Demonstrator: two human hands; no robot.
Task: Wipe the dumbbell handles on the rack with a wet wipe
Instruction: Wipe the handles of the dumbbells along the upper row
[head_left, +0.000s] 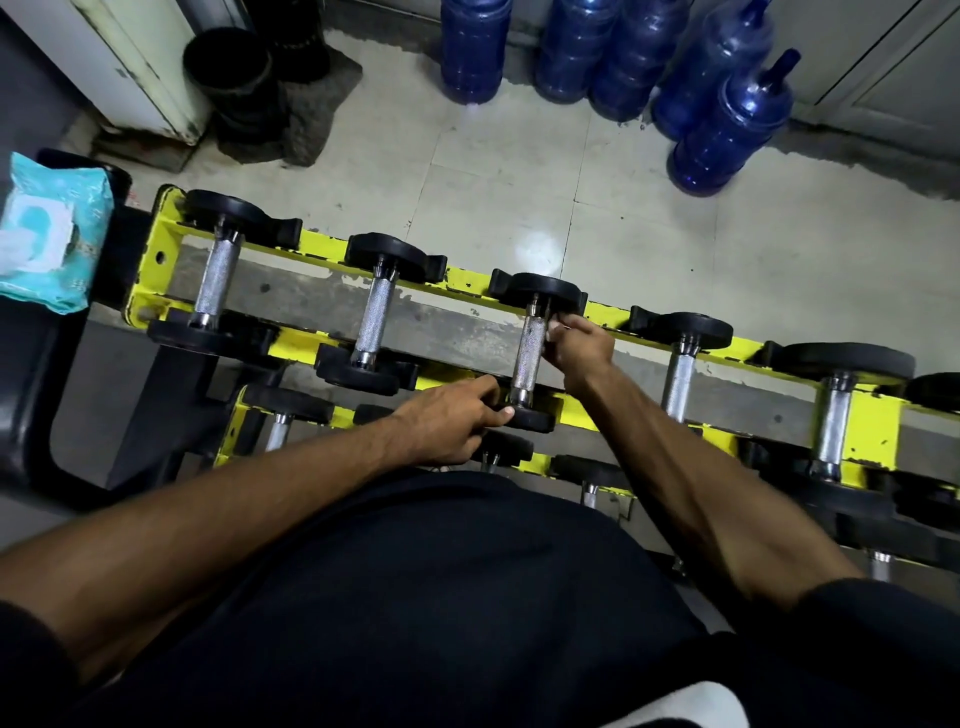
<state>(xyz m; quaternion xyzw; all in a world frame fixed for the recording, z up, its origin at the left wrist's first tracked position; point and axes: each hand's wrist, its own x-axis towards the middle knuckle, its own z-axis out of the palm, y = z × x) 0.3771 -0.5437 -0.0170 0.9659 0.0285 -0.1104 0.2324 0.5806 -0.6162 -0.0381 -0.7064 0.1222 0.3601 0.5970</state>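
Wet wipe pack (49, 244) far left, just beside the rack (322, 244) end, flap open, white wipe showing. Left hand (447, 421) pinches third dumbbell (540, 291) by its near plate. Right hand (579, 348) curls round its handle (531, 348), possibly on a wipe. Blue jugs (727, 140) behind, contents unclear.

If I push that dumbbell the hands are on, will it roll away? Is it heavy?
Probably heavy: the dumbbell has a metal handle and thick black ends. Its round ends could roll, but black cradles on the rack likely hold it.
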